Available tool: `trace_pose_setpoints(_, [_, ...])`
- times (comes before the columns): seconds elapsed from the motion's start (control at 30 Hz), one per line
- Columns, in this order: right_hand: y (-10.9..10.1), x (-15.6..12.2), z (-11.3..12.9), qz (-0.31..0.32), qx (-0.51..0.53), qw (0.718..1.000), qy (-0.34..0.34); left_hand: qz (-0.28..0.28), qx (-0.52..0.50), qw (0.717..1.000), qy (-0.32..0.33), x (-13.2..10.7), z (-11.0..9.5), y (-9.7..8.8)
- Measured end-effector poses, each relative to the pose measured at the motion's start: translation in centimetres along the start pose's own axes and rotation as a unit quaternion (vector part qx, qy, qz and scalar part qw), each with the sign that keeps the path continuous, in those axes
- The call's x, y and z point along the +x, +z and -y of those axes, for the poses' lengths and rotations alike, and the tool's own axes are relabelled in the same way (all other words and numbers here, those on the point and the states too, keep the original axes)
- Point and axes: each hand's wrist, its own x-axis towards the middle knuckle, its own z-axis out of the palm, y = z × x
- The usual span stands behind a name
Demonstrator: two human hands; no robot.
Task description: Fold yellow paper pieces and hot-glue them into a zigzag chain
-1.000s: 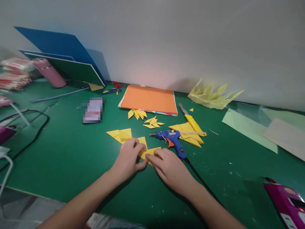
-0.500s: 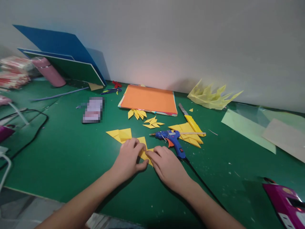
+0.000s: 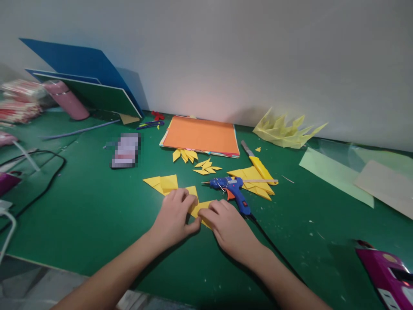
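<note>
On the green table, my left hand (image 3: 174,215) and my right hand (image 3: 227,226) press down together on a folded yellow paper piece (image 3: 198,206). Both hands have their fingers closed in a pinch on the paper's edges, thumbs meeting in the middle. Another folded yellow triangle (image 3: 163,183) lies just behind my left hand. A blue glue gun (image 3: 232,189) rests right behind my right hand, its black cord running past my right wrist.
Behind lie small yellow petals (image 3: 193,159), an orange paper stack (image 3: 201,134), a yellow utility knife (image 3: 258,163) on yellow folded pieces (image 3: 254,181), pale yellow spiky paper (image 3: 285,129) and pale sheets (image 3: 335,174). Blue boards (image 3: 84,77), a pink bottle (image 3: 66,99) and cables (image 3: 38,172) occupy the left; a magenta device (image 3: 385,271) sits lower right.
My right hand's fingers slid slightly left and back along the yellow piece, then eased right again. Left hand stays on the paper. Nothing else moved.
</note>
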Motion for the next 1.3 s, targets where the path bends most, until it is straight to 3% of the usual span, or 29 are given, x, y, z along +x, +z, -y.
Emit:
trace_pose_setpoints(0.17, [-0.2, -0.1, 0.1, -0.015, 0.008, 1.000, 0.005, 0.006, 0.016, 1.000, -0.004, 0.1, -0.2, -0.2])
trace_pose_setpoints(0.37, [-0.7, -0.1, -0.1, 0.023, 0.016, 1.000, 0.003, 0.009, 0.026, 0.999, 0.017, -0.1, -0.1, -0.2])
trace_pose_setpoints(0.47, [-1.4, -0.4, -0.7, -0.036, -0.004, 0.999, 0.013, 0.012, 0.036, 0.999, 0.028, -0.1, 0.1, -0.3])
trace_pose_setpoints(0.63, [-1.8, -1.4, -2.9, -0.157, -0.091, 0.977, 0.112, -0.001, 0.056, 0.998, 0.025, 0.3, 1.2, -0.8])
trace_pose_setpoints(0.77, [-0.8, -1.9, -4.6, -0.175, -0.089, 0.970, 0.142, -0.023, 0.069, 0.997, 0.019, 0.6, 2.4, -1.3])
trace_pose_setpoints(0.93, [-0.3, -1.8, -5.1, -0.206, -0.064, 0.969, 0.124, -0.033, 0.054, 0.998, 0.010, 0.6, 3.2, -1.5])
trace_pose_setpoints(1.13, [-2.4, -2.3, -6.0, -0.291, -0.090, 0.948, 0.095, -0.010, -0.065, 0.995, 0.071, 0.9, 3.1, -1.0])
trace_pose_setpoints(1.3, [-4.1, -2.0, -9.7, -0.303, -0.131, 0.935, 0.129, 0.015, -0.052, 0.998, 0.031, 0.7, 2.2, -1.2])
